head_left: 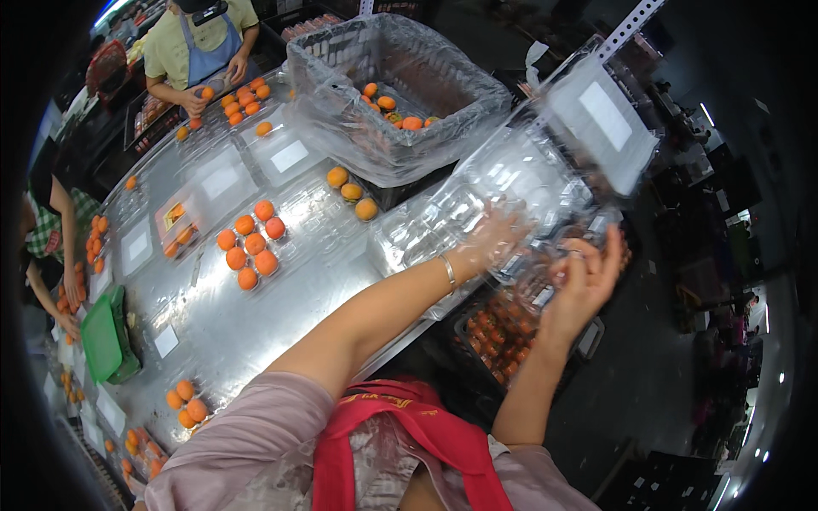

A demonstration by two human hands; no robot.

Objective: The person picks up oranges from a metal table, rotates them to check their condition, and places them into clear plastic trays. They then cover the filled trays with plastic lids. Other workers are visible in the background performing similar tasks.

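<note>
Clear plastic clamshell containers (511,179) lie stacked at the table's right edge. My left hand (498,236), with a bracelet at the wrist, reaches over them, blurred, its fingers spread; whether it grips one cannot be told. At the right, my right hand (591,265) is raised with bent fingers beside a blurred clear container (540,281); its hold on it is unclear. Below it stands a dark crate (498,335) of packed orange fruit. Several orange fruits, apparently persimmons (255,243), sit grouped in a clear tray on the metal table (307,313).
A plastic-lined crate (396,147) holding several fruits stands at the table's far side. A green container (105,335) is at the left. One co-worker (198,57) handles fruit across the table; another (57,236) reaches in from the left. A perforated metal post (623,35) rises at the right.
</note>
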